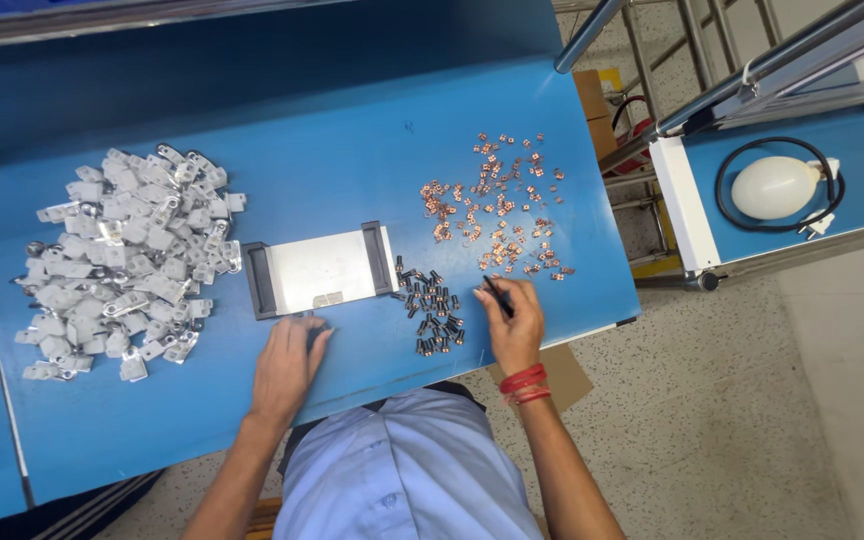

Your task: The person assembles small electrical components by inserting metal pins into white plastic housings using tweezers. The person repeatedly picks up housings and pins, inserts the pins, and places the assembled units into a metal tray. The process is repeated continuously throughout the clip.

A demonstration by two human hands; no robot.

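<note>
On the blue table (352, 150) the work seems to be at an early point. The small tray (320, 270) in the middle is almost bare: only one or two small metal pieces lie at its near edge, so I judge little is assembled yet.

The big heap of grey parts (122, 260) on the left, the dark screws (430, 302) just right of the tray and the copper clips (497, 210) farther right are all loose and look hardly used.

The left hand (287, 365) rests near the tray's near edge, fingers curled on something small that I cannot make out. The right hand (514, 325) pinches a thin dark tool (497, 296), with its tip beside the screws.
</note>
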